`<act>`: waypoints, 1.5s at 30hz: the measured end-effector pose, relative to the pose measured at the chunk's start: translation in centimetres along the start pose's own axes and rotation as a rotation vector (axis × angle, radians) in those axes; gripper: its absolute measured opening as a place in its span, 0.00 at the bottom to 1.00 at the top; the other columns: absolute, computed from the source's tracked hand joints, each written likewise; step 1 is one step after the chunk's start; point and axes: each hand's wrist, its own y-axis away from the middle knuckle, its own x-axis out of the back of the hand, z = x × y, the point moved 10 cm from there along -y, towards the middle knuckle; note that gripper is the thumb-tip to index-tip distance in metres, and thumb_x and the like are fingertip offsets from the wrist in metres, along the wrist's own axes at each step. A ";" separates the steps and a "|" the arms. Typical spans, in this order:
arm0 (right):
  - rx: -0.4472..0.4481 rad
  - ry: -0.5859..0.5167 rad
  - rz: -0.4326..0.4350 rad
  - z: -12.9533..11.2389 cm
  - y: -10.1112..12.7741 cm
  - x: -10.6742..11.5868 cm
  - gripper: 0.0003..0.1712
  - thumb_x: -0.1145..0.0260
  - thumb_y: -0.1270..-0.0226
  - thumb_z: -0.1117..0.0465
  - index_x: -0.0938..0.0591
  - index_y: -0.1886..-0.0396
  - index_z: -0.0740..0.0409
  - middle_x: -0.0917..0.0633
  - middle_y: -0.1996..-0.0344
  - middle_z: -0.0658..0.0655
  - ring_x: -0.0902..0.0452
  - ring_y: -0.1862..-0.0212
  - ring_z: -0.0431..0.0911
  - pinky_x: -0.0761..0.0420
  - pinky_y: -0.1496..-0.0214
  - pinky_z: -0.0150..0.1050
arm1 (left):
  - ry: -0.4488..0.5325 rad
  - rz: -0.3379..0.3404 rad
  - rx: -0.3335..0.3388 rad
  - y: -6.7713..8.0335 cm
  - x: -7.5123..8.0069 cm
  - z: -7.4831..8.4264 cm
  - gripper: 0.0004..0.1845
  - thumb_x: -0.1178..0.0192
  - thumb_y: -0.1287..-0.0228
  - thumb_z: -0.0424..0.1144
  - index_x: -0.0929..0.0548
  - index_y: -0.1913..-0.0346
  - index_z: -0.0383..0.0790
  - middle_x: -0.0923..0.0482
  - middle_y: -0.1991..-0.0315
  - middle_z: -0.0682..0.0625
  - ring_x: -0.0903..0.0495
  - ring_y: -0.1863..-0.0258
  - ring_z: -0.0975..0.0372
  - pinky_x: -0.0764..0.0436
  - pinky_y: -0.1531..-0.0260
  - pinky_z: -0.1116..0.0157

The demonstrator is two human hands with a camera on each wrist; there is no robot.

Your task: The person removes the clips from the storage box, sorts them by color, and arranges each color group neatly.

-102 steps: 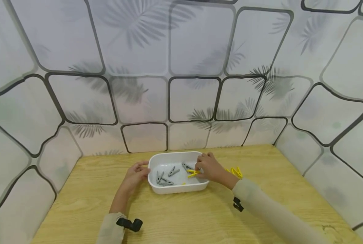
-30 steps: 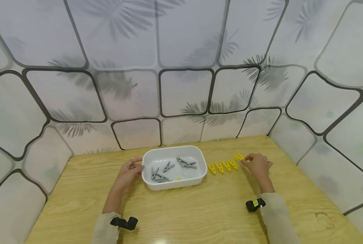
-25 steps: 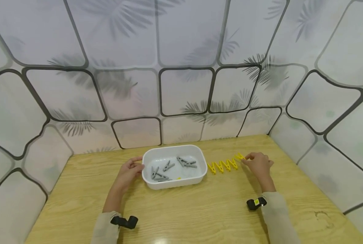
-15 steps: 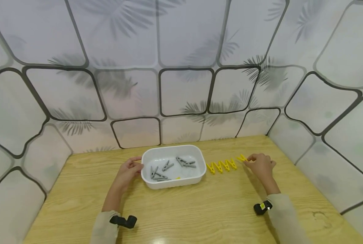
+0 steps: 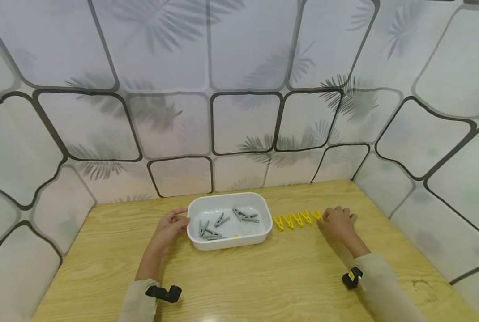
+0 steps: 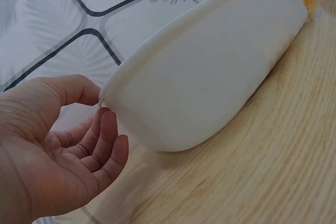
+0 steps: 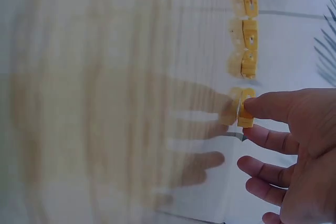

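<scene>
Right hand (image 5: 338, 222) presses a straight finger on the end yellow peg (image 7: 245, 107) of the row near the counter's (image 5: 263, 277) far edge; a nudge could skew it. Left hand (image 5: 171, 226), grip loosely spread, touches the white tray (image 5: 229, 241).

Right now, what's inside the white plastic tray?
The white plastic tray holds several grey plastic clothespins and a small yellow piece near its front wall. The floor just behind that wall is hidden.

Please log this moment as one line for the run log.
left hand: rests on white tub rim | right hand: touches end yellow peg of the row | grey pegs: in tub
</scene>
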 end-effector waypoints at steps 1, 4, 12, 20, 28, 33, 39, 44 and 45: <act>0.005 0.004 0.001 -0.1 0.1 -0.1 0.16 0.32 0.30 0.53 0.19 0.62 0.64 0.22 0.57 0.72 0.34 0.50 0.71 0.44 0.50 0.67 | -0.003 -0.004 -0.003 0.1 -0.1 0.0 0.26 0.43 0.28 0.29 0.32 0.30 0.28 0.18 0.60 0.51 0.20 0.65 0.68 0.18 0.60 0.72; 0.019 0.013 0.011 -0.4 0.3 -0.3 0.15 0.32 0.30 0.54 0.20 0.62 0.63 0.22 0.58 0.71 0.34 0.51 0.70 0.44 0.50 0.67 | -0.005 -0.005 -0.006 0.2 -0.2 -0.1 0.25 0.43 0.28 0.30 0.31 0.30 0.28 0.18 0.60 0.51 0.20 0.65 0.69 0.18 0.60 0.72; 0.018 0.025 0.003 -0.8 0.4 -0.9 0.16 0.34 0.29 0.53 0.21 0.64 0.63 0.23 0.61 0.69 0.33 0.53 0.69 0.43 0.50 0.68 | 0.001 -0.019 -0.019 0.4 -0.1 -0.2 0.26 0.43 0.27 0.30 0.32 0.29 0.29 0.18 0.61 0.53 0.20 0.65 0.69 0.18 0.61 0.72; -0.014 0.028 -0.014 -0.8 0.4 -1.1 0.16 0.35 0.29 0.53 0.24 0.68 0.62 0.23 0.65 0.66 0.33 0.56 0.66 0.42 0.50 0.67 | -0.002 -0.012 -0.016 0.4 0.1 -0.4 0.25 0.43 0.27 0.30 0.32 0.29 0.30 0.18 0.60 0.52 0.20 0.64 0.68 0.18 0.61 0.72; -0.043 0.014 -0.049 -1.0 0.3 -0.9 0.16 0.37 0.30 0.52 0.22 0.65 0.63 0.22 0.63 0.66 0.33 0.56 0.66 0.43 0.50 0.68 | -0.014 -0.001 -0.020 0.2 0.1 -0.5 0.25 0.43 0.27 0.30 0.31 0.30 0.29 0.18 0.61 0.51 0.20 0.63 0.66 0.18 0.60 0.71; -0.077 0.019 -0.076 -1.1 -0.2 -0.7 0.18 0.37 0.30 0.50 0.22 0.62 0.63 0.22 0.60 0.67 0.34 0.53 0.67 0.43 0.48 0.69 | -0.012 0.004 -0.013 -0.1 0.3 -0.6 0.25 0.43 0.28 0.30 0.30 0.31 0.29 0.17 0.60 0.50 0.20 0.63 0.66 0.19 0.60 0.72; -0.085 0.027 -0.061 -1.8 -0.5 -0.2 0.20 0.36 0.29 0.50 0.21 0.56 0.65 0.21 0.55 0.70 0.33 0.49 0.70 0.42 0.47 0.70 | -0.005 -0.010 -0.002 -0.5 0.4 -0.8 0.25 0.42 0.27 0.31 0.30 0.30 0.30 0.17 0.59 0.50 0.20 0.63 0.66 0.18 0.60 0.70; -0.028 0.015 0.012 -3.9 -1.0 0.5 0.19 0.35 0.28 0.50 0.20 0.54 0.64 0.20 0.54 0.71 0.32 0.49 0.70 0.41 0.48 0.70 | -0.007 -0.021 0.004 -0.9 0.5 -0.6 0.26 0.42 0.27 0.32 0.30 0.30 0.31 0.17 0.58 0.49 0.20 0.62 0.65 0.18 0.60 0.71; -0.012 0.009 0.031 -4.5 -1.1 0.8 0.19 0.35 0.28 0.50 0.20 0.54 0.63 0.20 0.54 0.70 0.32 0.49 0.70 0.41 0.48 0.70 | -0.008 -0.023 0.002 -1.0 0.5 -0.5 0.26 0.42 0.27 0.32 0.31 0.30 0.31 0.18 0.57 0.49 0.20 0.62 0.65 0.18 0.59 0.71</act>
